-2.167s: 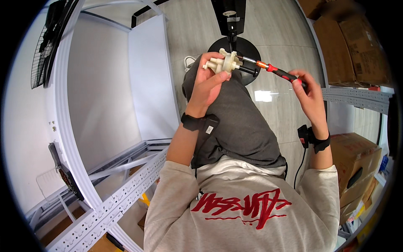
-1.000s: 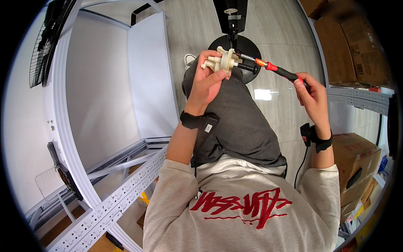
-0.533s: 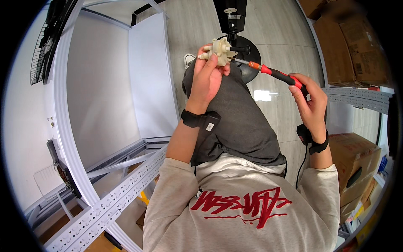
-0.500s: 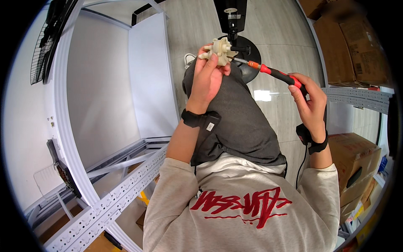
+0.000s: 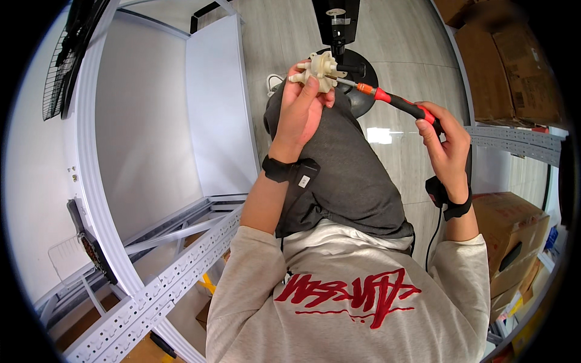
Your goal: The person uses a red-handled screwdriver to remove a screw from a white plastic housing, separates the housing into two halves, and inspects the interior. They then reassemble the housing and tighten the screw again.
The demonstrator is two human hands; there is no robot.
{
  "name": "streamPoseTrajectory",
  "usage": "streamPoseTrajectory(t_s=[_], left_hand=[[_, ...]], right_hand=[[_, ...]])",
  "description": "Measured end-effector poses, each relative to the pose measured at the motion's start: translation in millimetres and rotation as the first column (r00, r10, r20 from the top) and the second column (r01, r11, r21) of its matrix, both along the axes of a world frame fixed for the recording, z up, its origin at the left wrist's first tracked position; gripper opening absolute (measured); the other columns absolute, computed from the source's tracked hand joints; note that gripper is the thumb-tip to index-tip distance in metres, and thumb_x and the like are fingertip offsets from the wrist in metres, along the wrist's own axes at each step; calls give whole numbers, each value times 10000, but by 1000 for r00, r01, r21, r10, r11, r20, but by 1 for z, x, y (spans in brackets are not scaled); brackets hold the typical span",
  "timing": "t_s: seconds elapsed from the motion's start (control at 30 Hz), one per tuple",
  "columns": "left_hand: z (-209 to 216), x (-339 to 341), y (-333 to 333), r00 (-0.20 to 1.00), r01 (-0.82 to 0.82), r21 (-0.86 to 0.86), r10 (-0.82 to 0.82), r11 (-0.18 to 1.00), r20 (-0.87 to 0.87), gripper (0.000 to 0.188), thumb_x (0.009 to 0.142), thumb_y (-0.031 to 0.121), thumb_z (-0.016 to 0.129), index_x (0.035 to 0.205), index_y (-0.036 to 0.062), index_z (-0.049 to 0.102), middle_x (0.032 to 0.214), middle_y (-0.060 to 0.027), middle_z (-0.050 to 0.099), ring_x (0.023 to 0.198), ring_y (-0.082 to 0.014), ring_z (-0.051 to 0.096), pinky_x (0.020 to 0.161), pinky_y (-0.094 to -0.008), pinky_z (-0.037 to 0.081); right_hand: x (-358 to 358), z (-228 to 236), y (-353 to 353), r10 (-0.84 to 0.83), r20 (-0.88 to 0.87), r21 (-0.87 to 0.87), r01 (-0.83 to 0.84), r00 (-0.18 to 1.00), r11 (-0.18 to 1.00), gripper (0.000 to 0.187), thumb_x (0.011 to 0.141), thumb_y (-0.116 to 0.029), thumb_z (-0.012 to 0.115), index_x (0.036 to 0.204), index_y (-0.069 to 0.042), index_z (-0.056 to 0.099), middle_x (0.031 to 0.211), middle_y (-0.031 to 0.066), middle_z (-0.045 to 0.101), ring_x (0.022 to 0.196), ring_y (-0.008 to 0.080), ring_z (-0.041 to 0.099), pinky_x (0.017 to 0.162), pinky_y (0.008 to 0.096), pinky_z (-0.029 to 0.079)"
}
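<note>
My left hand point(image 5: 304, 109) is closed around a cream-coloured plastic housing point(image 5: 322, 68) with stubby spouts, held above my lap. A red and black screwdriver point(image 5: 396, 101) with an orange collar is gripped by its handle end in my right hand point(image 5: 446, 136). Its shaft points left, and the tip meets the right side of the housing. Just above the shaft, a short black cylindrical piece point(image 5: 351, 69) sticks out to the right of the housing. Whether a screw sits under the tip is too small to tell.
A black stand with a round base point(image 5: 363, 100) is on the tiled floor point(image 5: 417, 78) beyond my knees. White metal shelving point(image 5: 221, 109) rises on the left. Cardboard boxes point(image 5: 511, 230) are stacked on the right, beside a perforated metal beam point(image 5: 520, 142).
The housing and screwdriver tip have shifted very slightly to the right. Both hands keep their grips, and the tip stays against the housing.
</note>
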State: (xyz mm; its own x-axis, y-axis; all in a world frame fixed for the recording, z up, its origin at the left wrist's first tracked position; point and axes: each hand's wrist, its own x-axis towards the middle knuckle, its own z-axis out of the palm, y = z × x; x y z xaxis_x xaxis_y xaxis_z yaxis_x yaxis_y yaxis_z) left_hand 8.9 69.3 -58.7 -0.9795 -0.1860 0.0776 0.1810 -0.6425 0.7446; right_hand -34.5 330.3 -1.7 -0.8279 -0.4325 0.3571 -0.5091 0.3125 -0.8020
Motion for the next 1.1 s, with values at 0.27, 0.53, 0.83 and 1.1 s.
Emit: streamPoseTrajectory(t_s=[0.27, 0.53, 0.83, 1.1], left_hand=[[-3, -2, -1, 1000, -17, -44, 16, 999, -11, 421, 962, 217, 590, 1287, 68, 368, 1091, -89, 545, 831, -167, 524, 707, -307, 413], [-5, -3, -1, 1000, -22, -59, 21, 998, -13, 456, 949, 254, 616, 1286, 70, 371, 1104, -85, 538, 835, -164, 520, 717, -300, 421], [-8, -3, -3, 1000, -8, -129, 5, 992, -22, 492, 946, 317, 606, 1309, 104, 351, 1139, -91, 525, 856, -195, 514, 718, -315, 417], [-6, -1, -1, 1000, 2, -118, -3, 993, -5, 433, 941, 206, 629, 1267, 61, 384, 1085, -86, 559, 821, -155, 548, 714, -294, 440]], right_hand=[[0, -5, 5, -6, 52, 27, 4, 999, 1000, 181, 879, -105, 684, 1018, 8, 658, 776, 76, 639, 642, 129, 555, 569, 240, 432], [3, -5, 3, -19, 59, 19, 18, 998, 1000, 182, 883, -109, 682, 1024, 4, 660, 754, 73, 632, 630, 121, 549, 561, 237, 426], [2, -5, 3, -14, -12, 28, 14, 1000, 1000, 193, 872, -108, 689, 1031, -1, 661, 776, 75, 634, 659, 136, 558, 587, 240, 431], [-12, -5, 13, 11, -54, 117, -5, 998, 993, 190, 878, -155, 690, 1001, -12, 665, 729, 47, 582, 637, 128, 499, 565, 254, 389]])
